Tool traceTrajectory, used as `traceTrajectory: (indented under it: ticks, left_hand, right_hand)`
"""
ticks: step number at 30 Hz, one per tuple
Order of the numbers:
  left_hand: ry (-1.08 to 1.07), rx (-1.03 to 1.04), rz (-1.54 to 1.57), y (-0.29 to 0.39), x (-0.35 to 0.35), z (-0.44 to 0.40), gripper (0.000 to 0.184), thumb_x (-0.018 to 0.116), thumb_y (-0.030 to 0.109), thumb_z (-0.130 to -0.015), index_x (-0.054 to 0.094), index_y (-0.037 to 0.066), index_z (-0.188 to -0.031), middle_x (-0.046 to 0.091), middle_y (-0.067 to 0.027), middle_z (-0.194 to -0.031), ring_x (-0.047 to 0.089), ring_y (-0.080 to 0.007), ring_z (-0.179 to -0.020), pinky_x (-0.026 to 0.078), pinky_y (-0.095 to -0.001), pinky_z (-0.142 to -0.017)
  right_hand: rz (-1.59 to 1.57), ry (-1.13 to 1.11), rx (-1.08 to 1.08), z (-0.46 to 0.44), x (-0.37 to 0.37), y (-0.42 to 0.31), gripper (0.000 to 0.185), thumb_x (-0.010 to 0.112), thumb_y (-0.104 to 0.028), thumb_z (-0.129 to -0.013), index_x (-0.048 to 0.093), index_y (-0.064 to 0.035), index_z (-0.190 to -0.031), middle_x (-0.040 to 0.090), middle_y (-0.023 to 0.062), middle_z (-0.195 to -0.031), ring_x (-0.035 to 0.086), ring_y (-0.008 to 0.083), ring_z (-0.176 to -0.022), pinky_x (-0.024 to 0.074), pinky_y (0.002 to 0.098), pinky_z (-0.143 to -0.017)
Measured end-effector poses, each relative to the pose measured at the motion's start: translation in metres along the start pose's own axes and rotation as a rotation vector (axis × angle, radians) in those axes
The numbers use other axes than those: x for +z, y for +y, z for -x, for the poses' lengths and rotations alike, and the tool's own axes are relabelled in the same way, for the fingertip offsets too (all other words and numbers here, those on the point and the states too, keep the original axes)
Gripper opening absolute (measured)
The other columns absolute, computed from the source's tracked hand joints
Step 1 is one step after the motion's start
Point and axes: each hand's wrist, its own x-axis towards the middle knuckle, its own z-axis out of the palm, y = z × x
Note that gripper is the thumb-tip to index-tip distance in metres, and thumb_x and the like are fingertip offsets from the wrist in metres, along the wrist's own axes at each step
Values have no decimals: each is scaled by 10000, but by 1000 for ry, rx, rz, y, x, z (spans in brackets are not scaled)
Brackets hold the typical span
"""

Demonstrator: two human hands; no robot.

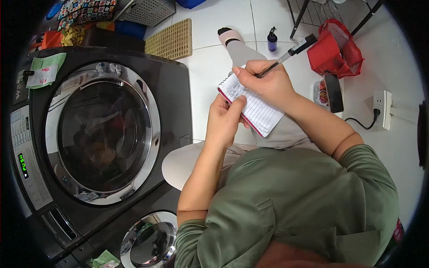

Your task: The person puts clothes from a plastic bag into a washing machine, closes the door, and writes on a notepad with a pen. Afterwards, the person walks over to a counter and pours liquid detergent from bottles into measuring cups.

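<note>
A small spiral notepad (pixel 263 111) with lined white pages and a red edge rests over my leg. Handwriting fills its upper part, and the lower lines are blank. My left hand (pixel 225 118) grips the notepad's left edge, thumb on the page and fingers underneath. In my right hand (pixel 268 82) is a pen (pixel 286 56) with a black cap on its upper end, slanting up to the right. My right hand rests on the upper part of the page and hides the pen's tip.
At left stands a black front-loading washing machine (pixel 174 111), its round door (pixel 103 134) shut. A purple bottle (pixel 272 40), a red bag (pixel 333 51) and a phone (pixel 334 94) are ahead to the right. A plug sits in the wall outlet (pixel 382 109). A beige grate (pixel 170 40) lies beyond the machine.
</note>
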Motion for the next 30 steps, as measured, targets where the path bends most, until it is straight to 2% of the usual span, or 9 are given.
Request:
traceTrajectory:
  ticks: [8,11,17,20,30]
  left_hand:
    - [-1,0,-10,0,1,1,247,538,86,-917,523,-75,-1104,629,-105,-847,605,-144,-592,509,-259,-452]
    - [-6,0,1,1,1,0,256,536,85,-917,521,-79,-1113,631,-112,-858,611,-147,-600,519,-265,-455]
    - [-12,-12,14,3,2,-1,235,533,83,-916,525,-72,-1092,634,-113,-859,619,-150,-610,538,-268,-468]
    - [-15,-10,16,4,2,0,223,532,81,-913,527,-68,-1079,635,-110,-859,624,-149,-622,541,-268,-472]
    - [-14,-22,5,5,4,0,240,529,81,-912,520,-70,-1098,640,-117,-892,635,-155,-647,546,-272,-483]
  right_hand:
    - [71,-17,-65,-1,-1,7,417,657,-178,-883,463,-23,-549,402,-50,-527,336,34,-519,265,261,-449]
    - [-30,14,13,-1,-1,1,423,656,-170,-881,452,-27,-539,397,-55,-521,331,31,-523,262,259,-449]
    - [61,-19,-3,0,-4,0,413,653,-181,-882,458,-36,-548,403,-59,-514,329,26,-519,259,252,-450]
    - [-47,8,49,-1,-3,-2,420,652,-186,-885,453,-38,-547,403,-61,-518,327,26,-519,256,252,-451]
    - [-6,20,-12,-3,-3,7,449,657,-201,-874,419,-37,-530,362,-48,-507,311,41,-513,250,270,-448]
